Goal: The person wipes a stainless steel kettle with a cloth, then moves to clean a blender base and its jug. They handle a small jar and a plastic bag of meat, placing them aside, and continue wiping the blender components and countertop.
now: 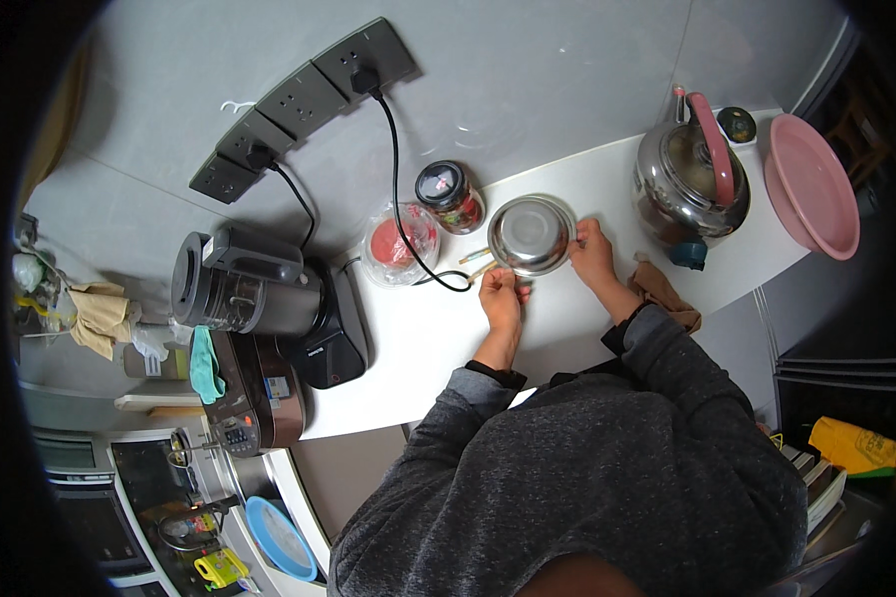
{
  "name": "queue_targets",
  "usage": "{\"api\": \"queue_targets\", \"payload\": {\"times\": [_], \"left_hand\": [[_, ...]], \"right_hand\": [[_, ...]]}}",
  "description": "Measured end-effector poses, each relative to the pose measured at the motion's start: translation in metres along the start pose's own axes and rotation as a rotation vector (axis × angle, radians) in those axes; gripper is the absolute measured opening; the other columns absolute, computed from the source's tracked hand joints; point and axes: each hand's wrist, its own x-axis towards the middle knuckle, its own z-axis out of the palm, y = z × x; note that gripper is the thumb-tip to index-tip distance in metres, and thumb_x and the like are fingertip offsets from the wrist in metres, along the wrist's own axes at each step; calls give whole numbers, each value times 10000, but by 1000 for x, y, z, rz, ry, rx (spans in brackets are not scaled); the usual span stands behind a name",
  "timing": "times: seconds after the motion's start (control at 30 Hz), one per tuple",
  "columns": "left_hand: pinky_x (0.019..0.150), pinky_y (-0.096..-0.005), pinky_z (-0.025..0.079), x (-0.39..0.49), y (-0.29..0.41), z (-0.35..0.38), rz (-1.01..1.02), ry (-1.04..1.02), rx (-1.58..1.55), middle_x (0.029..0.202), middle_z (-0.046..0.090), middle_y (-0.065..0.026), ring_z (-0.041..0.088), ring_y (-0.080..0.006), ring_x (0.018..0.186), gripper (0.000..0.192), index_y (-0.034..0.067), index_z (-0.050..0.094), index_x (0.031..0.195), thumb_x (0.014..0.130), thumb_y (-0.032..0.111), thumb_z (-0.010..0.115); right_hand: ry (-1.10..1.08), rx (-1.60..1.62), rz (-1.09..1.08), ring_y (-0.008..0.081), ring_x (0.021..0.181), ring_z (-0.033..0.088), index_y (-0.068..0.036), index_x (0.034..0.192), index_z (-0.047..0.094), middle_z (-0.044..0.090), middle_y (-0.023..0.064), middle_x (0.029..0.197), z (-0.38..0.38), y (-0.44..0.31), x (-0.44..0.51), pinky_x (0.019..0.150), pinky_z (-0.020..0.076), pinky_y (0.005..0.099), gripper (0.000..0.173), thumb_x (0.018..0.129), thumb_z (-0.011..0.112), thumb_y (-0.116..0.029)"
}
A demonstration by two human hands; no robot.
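A shiny stainless steel bowl (532,233) is upside down on the white countertop (411,358), with a paler rim showing around its edge. My right hand (596,252) grips the rim on the right side. At the near left side, my left hand (502,298) pinches the lower rim. Two chopsticks (475,256) poke out to the left of the bowl, one ending close to my left fingers. What lies beneath the bowl is hidden. A dark-lidded glass jar (452,195) and a plastic-covered bowl (399,246) with reddish contents stand just left.
A black power cord (397,164) droops from the wall sockets onto the counter beside the chopsticks. To the right are a large kettle (691,179), a pink basin (817,186) and a brown cloth (661,292). On the left stand a blender jug (246,287) and a brown cooker (254,395).
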Motion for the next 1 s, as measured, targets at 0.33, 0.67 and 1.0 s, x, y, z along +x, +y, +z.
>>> {"api": "queue_targets", "payload": {"times": [0.33,0.67,1.0], "left_hand": [[452,-231,460,1,-3,6,40,4,10,743,567,14,555,-106,511,97,107,555,915,979,167,597],[454,-227,474,1,4,11,-2,3,115,738,567,6,566,-100,536,124,94,541,895,985,172,579],[597,-307,583,-6,-4,-9,-6,96,12,1097,551,-129,629,-176,718,282,28,364,1228,1018,163,494]], "right_hand": [[-44,-2,87,339,887,657,-21,1131,514,643,170,952,-8,-14,-3,786,526,409,317,831,613,-4],[-43,-16,101,317,842,672,-33,1175,481,655,165,950,-14,-23,-6,741,545,407,330,863,584,1],[-55,143,148,241,696,676,-39,1190,475,653,148,925,-14,-16,-4,574,573,355,342,868,579,7]]}}
